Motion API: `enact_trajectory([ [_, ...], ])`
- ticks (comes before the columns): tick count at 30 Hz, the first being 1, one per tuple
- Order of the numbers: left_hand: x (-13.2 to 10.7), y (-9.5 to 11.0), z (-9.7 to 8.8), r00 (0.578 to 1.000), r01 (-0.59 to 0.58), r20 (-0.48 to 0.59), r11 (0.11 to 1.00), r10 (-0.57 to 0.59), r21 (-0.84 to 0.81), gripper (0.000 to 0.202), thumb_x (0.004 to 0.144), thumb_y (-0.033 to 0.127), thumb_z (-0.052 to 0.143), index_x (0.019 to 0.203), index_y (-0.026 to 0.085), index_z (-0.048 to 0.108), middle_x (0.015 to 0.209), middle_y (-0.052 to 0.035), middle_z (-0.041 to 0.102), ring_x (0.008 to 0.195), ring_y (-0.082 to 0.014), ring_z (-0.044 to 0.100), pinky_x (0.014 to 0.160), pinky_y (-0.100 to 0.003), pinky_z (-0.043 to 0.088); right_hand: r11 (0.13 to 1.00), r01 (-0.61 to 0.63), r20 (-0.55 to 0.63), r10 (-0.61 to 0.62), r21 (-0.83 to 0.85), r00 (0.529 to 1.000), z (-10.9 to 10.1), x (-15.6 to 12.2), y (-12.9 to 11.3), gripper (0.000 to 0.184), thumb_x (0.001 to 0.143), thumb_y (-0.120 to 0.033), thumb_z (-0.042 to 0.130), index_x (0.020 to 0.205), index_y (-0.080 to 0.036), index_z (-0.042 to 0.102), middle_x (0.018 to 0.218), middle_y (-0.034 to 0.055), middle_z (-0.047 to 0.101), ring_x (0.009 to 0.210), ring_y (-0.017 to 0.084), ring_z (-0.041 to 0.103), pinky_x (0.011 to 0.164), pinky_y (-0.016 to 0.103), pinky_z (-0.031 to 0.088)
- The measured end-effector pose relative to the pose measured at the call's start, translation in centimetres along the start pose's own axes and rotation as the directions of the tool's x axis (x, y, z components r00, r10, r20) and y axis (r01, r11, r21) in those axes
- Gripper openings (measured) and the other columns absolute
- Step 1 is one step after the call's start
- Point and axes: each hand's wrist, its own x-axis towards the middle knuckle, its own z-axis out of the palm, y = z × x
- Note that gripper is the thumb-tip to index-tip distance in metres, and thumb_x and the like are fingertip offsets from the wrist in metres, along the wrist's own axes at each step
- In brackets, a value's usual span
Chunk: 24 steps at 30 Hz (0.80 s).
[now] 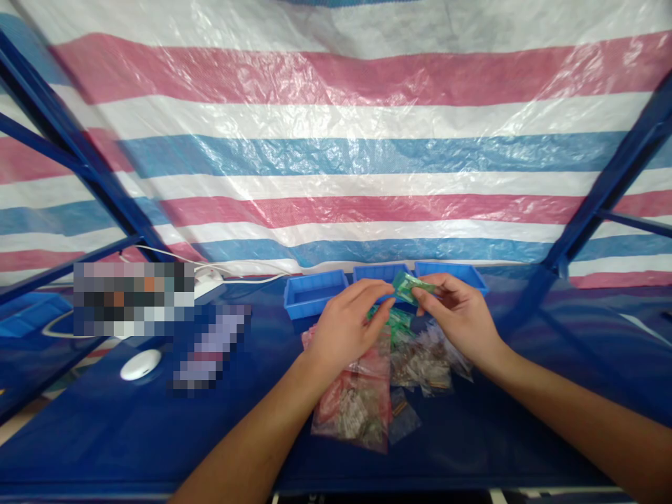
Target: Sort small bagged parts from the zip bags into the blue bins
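A small green plastic packet (406,285) is pinched between the thumb and fingers of my right hand (462,311). Close to the packet's left edge is my left hand (351,323), fingers curved and a gap showing between thumb and fingertips; whether a fingertip touches the packet is unclear. More green packets (399,320) lie beneath. Below my left hand rests a clear and reddish plastic bag (354,409) with small pieces inside. Several small clear bags (423,364) with brownish contents are piled to its right, and another small clear bag (404,420) lies nearer me.
Three blue bins stand along the back: left (315,294), middle (379,271) and right (475,278). On the left of the blue table (220,427) are a white rounded object (141,365), pixelated items and a white power strip (208,281) with cables. A striped sheet (367,154) hangs behind.
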Motion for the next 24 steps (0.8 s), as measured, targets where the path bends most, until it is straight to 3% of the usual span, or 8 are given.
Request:
enact_trajectory([
  [5, 0.0, 0.4, 0.0, 0.989, -0.015, 0.149, 0.999, 0.01, 0.029, 0.043, 0.104, 0.031, 0.059, 0.145, 0.021, 0.058, 0.134, -0.0115, 0.072, 0.119, -0.0239, 0.072, 0.104, -0.038, 0.06, 0.994, 0.108, 0.04, -0.107, -0.021, 0.993, 0.4, -0.3, -0.2, 0.017, 0.093, -0.039, 0.077, 0.099, -0.024, 0.072, 0.103, 0.0059, 0.072, 0.092, 0.022, 0.07, 0.073, 0.032, 0.06],
  [8, 0.1, 0.5, 0.0, 0.988, 0.056, 0.147, 0.998, -0.056, 0.007, 0.05, 0.101, 0.04, 0.064, 0.146, 0.02, 0.058, 0.136, -0.0129, 0.071, 0.123, -0.0263, 0.071, 0.107, -0.04, 0.058, 0.98, 0.19, 0.068, -0.186, -0.06, 0.98, 0.4, -0.4, -0.4, 0.013, 0.094, -0.036, 0.075, 0.103, -0.025, 0.074, 0.107, 0.0067, 0.072, 0.097, 0.023, 0.07, 0.073, 0.032, 0.062],
  [15, 0.3, 0.1, 0.0, 0.983, 0.144, 0.127, 0.987, -0.134, -0.068, 0.052, 0.097, 0.044, 0.07, 0.143, 0.021, 0.063, 0.133, -0.0105, 0.074, 0.119, -0.0264, 0.072, 0.105, -0.039, 0.057, 0.933, 0.323, 0.301, -0.266, -0.159, 0.916, 0.3, -0.5, -1.5, 0.03, 0.098, -0.025, 0.066, 0.126, -0.032, 0.075, 0.128, 0.0083, 0.07, 0.116, 0.026, 0.07, 0.087, 0.039, 0.064],
  [21, 0.7, 0.0, -0.2, 0.989, 0.14, 0.061, 0.983, -0.133, -0.119, 0.025, 0.103, 0.027, 0.061, 0.122, 0.021, 0.075, 0.113, -0.0076, 0.079, 0.103, -0.0215, 0.074, 0.096, -0.034, 0.058, 0.96, 0.257, 0.191, -0.233, -0.115, 0.954, 0.7, -0.8, -0.6, 0.017, 0.099, -0.027, 0.067, 0.115, -0.028, 0.073, 0.113, 0.0076, 0.07, 0.1, 0.023, 0.07, 0.079, 0.037, 0.063],
  [24, 1.0, 0.3, -0.4, 0.992, 0.128, 0.037, 0.982, -0.124, -0.14, 0.023, 0.102, 0.026, 0.061, 0.118, 0.02, 0.077, 0.108, -0.0085, 0.077, 0.099, -0.0203, 0.073, 0.09, -0.032, 0.058, 0.978, 0.197, 0.126, -0.187, -0.073, 0.974, 0.7, -0.8, -0.4, 0.023, 0.096, -0.031, 0.071, 0.119, -0.029, 0.067, 0.112, 0.0072, 0.067, 0.101, 0.024, 0.068, 0.078, 0.036, 0.062],
])
